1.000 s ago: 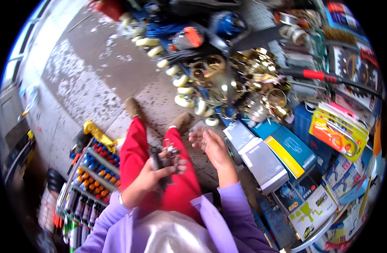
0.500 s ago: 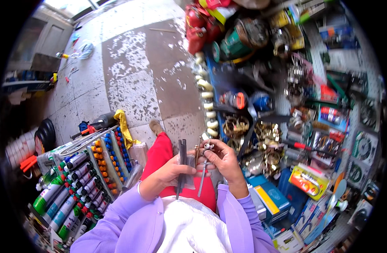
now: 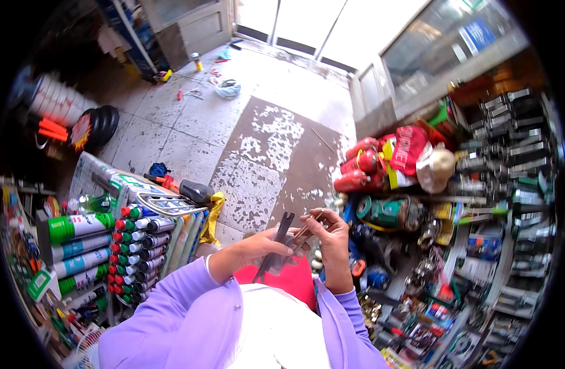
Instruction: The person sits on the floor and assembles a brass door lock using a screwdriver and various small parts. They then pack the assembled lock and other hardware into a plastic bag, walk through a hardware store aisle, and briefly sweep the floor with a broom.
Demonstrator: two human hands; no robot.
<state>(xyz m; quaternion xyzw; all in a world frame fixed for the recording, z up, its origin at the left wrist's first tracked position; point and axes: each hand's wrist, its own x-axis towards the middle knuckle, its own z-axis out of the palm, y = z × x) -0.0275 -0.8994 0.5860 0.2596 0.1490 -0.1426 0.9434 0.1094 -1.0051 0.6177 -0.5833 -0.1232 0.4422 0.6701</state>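
Note:
My left hand (image 3: 258,249) is closed around a pair of slim dark grey rods (image 3: 284,227) that slant down toward my lap. Clear plastic film seems to lie against them. My right hand (image 3: 333,240) pinches thin copper-coloured metal rods (image 3: 303,233) between thumb and fingers, just right of the dark ones. Their lower ends pass close to my left fingertips; whether those touch them I cannot tell. Both hands are held together above my red trousers (image 3: 279,283).
Spray cans (image 3: 79,226) fill a rack at left, near a yellow cloth (image 3: 215,215). Red fire extinguishers (image 3: 361,163), a cap (image 3: 436,169) and a green machine (image 3: 381,212) stand at right, with packed tools beyond. Ahead lies worn tiled floor (image 3: 184,117) before a bright doorway.
My view has swung up and to the right, bringing the doorway into sight. The silvery rod with a fitting in my right hand no longer shows clearly; copper-coloured rods do.

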